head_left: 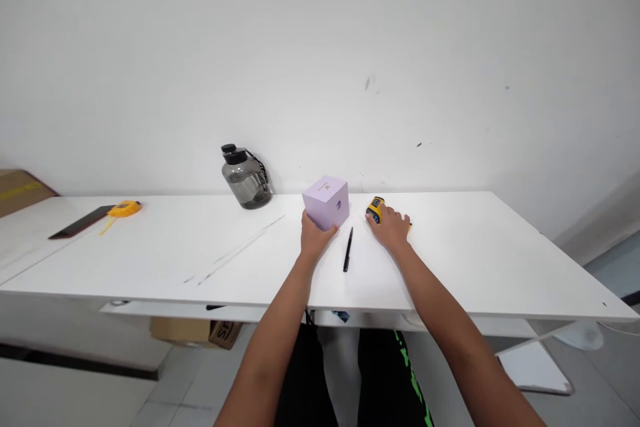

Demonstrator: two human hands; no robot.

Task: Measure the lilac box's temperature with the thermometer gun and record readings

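A lilac box (327, 203) with small dark prints stands on the white table, tilted a little toward the wall. My left hand (316, 235) is closed around its lower near side, thumb on the right and fingers on the left. To the right, my right hand (390, 225) is wrapped over a yellow and black tape measure (376, 203), whose top end shows past the fingers. A bit of yellow also peeks out at the hand's right side. Between both hands lies a black pen (349, 250), touched by neither.
Behind and left of the box, a grey jug-like water bottle (249, 179) stands by the wall. Farther left lie a yellow-orange tape measure (125, 208) and a dark flat slab (83, 221). A cardboard box (23, 190) is at the far left; another carton (185, 330) sits under the table (475, 260).
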